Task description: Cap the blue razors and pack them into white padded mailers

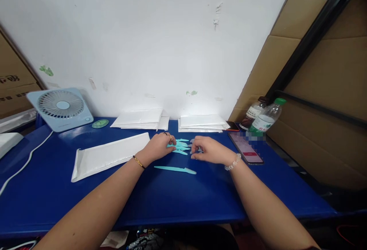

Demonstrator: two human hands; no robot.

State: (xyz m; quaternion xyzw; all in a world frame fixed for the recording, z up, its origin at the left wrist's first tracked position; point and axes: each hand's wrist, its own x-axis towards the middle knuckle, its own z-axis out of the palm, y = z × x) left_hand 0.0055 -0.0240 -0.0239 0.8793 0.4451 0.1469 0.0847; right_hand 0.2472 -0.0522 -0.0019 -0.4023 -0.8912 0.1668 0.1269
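Several small teal plastic pieces [181, 146] lie in a cluster on the blue table [57, 189], between my two hands. My left hand [159, 146] rests beside them with fingers curled, fingertips touching the left side of the cluster. My right hand [208, 149] sits on the right side, fingers bent and pinched at the pieces. One long teal strip [174, 169] lies alone on the table just in front of the hands. What each hand's fingers hold is too small to make out.
A white padded envelope [109, 154] lies left of my hands. Two stacks of white envelopes [200, 122] sit by the wall. A small blue fan [60, 107] stands at the back left, a phone [246, 148] and two bottles [265, 119] at right, cardboard [329, 81] behind.
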